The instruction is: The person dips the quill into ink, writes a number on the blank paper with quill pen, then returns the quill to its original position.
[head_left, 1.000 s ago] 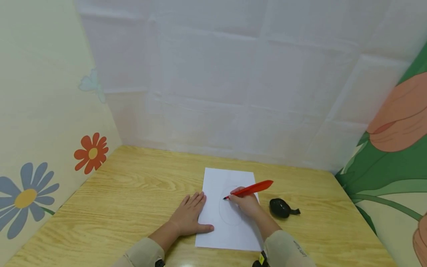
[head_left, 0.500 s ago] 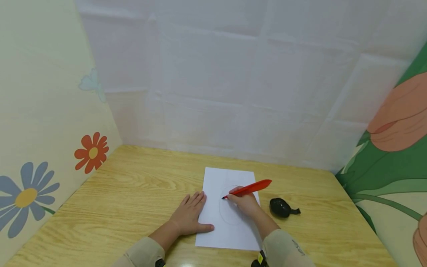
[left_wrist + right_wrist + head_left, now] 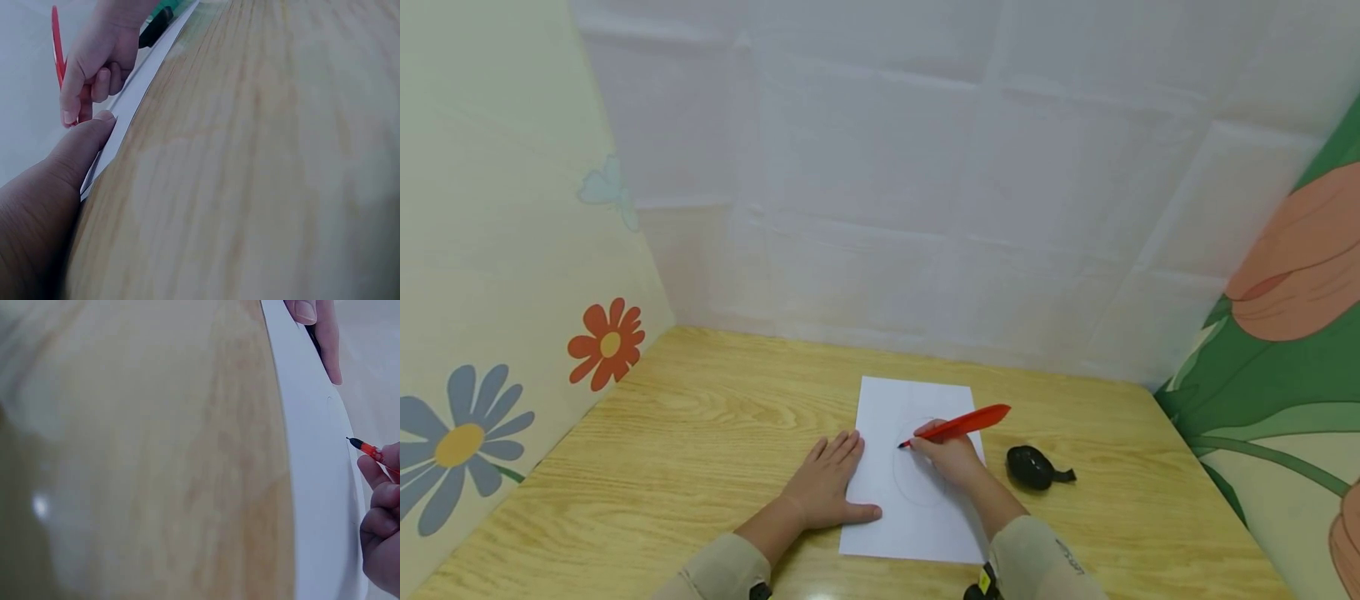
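Note:
My right hand [image 3: 951,457] pinches a red feather pen [image 3: 968,422] near its dark tip, the plume slanting up to the right. The tip is at the left side of a thin oval outline drawn on the white sheet of paper [image 3: 880,533]. In the right wrist view the pen's black tip [image 3: 356,443] shows close to the paper, with fingers curled round the shaft. My left hand [image 3: 823,487] lies flat with fingers straight, at the sheet's left edge, its thumb resting on the paper. The left wrist view shows that thumb [image 3: 81,144] beside the right hand.
A rounded black object with a short tab [image 3: 1032,467] sits on the wooden table [image 3: 715,417], right of the paper. A white sheet backdrop [image 3: 865,208] hangs behind the table, and flower-patterned panels [image 3: 482,250] stand at the sides.
The pen tip and right hand have shifted slightly left over the paper. My left hand and the paper stay in place.

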A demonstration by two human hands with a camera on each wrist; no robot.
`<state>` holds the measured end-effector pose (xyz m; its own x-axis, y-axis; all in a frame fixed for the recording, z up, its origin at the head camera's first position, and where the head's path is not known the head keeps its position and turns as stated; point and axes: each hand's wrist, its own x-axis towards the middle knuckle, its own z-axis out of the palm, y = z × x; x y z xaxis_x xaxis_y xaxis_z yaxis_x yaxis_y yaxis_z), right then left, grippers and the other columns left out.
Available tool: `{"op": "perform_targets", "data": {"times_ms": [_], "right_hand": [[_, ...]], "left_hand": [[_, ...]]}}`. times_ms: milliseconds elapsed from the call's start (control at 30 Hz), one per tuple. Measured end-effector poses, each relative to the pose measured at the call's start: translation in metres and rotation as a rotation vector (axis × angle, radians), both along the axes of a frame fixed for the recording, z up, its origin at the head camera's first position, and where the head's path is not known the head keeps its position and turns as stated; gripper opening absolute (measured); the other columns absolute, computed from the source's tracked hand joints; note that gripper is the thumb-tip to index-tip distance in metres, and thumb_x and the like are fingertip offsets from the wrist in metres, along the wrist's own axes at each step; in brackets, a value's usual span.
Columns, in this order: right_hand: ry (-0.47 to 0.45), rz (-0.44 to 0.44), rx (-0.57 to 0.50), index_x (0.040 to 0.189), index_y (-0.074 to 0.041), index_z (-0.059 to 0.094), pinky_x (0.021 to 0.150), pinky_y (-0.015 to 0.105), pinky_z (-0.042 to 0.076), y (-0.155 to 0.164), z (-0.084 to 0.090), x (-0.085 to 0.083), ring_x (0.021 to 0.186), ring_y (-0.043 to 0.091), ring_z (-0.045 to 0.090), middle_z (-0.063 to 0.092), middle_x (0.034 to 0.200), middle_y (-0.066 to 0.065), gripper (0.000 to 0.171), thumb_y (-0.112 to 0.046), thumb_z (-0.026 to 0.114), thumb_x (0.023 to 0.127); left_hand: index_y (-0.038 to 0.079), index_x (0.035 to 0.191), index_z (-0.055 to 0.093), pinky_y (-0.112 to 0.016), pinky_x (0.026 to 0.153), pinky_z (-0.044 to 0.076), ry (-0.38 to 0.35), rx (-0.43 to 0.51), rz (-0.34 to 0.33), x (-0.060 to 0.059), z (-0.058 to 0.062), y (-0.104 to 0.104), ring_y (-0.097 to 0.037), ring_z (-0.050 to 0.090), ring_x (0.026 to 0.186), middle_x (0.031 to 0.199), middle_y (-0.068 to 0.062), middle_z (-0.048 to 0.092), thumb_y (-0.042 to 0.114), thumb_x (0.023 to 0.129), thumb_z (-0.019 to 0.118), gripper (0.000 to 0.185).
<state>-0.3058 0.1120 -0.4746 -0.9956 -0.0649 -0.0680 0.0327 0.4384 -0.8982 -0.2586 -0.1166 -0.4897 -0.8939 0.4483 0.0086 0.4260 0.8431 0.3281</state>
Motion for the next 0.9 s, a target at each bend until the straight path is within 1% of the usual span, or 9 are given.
{"op": "perform_targets", "data": {"times_ms": [167,267,633,733,900], "right_hand": [[-0.009,0.005,-0.013,0.100,-0.006,0.068,0.068,0.023,0.044,-0.0001,-0.0002,0.0004,0.077,0.015,0.054,0.067,0.087,0.003,0.018,-0.019,0.072,0.088],[0.005,0.011,-0.018,0.100,-0.005,0.068,0.068,0.023,0.044,-0.0004,-0.0006,0.0003,0.076,0.015,0.054,0.067,0.087,0.004,0.017,-0.017,0.072,0.088],[0.009,0.025,-0.012,0.101,-0.005,0.068,0.070,0.023,0.045,0.0000,-0.0005,-0.0001,0.077,0.015,0.055,0.068,0.088,0.004,0.018,-0.018,0.071,0.088],[0.005,0.017,-0.018,0.101,-0.005,0.068,0.069,0.023,0.045,-0.0005,0.0006,0.0005,0.077,0.015,0.054,0.068,0.087,0.003,0.018,-0.019,0.071,0.088],[-0.019,-0.016,-0.048,0.103,-0.007,0.067,0.064,0.023,0.044,-0.0019,0.0053,0.0030,0.071,0.016,0.051,0.065,0.083,0.001,0.022,-0.023,0.071,0.088]], "left_hand": [[-0.001,0.153,0.028,-0.053,0.123,0.013,0.001,-0.001,-0.002,0.0013,0.0014,0.0002,-0.032,0.019,0.152,0.162,-0.016,0.024,0.077,0.078,0.056,0.111],[-0.001,0.153,0.029,-0.053,0.122,0.013,0.004,-0.001,-0.003,0.0018,0.0018,0.0003,-0.032,0.019,0.152,0.162,-0.016,0.025,0.076,0.078,0.057,0.111],[0.000,0.153,0.029,-0.053,0.123,0.012,0.001,0.002,0.000,0.0001,0.0001,0.0004,-0.032,0.019,0.152,0.162,-0.016,0.025,0.077,0.078,0.056,0.112],[0.000,0.153,0.029,-0.053,0.123,0.013,-0.001,0.006,0.002,-0.0001,-0.0005,0.0004,-0.032,0.019,0.152,0.162,-0.016,0.025,0.077,0.077,0.057,0.112],[-0.001,0.153,0.029,-0.053,0.123,0.013,0.001,0.007,0.001,-0.0004,-0.0003,0.0002,-0.032,0.019,0.152,0.162,-0.016,0.025,0.077,0.078,0.057,0.112]]}}
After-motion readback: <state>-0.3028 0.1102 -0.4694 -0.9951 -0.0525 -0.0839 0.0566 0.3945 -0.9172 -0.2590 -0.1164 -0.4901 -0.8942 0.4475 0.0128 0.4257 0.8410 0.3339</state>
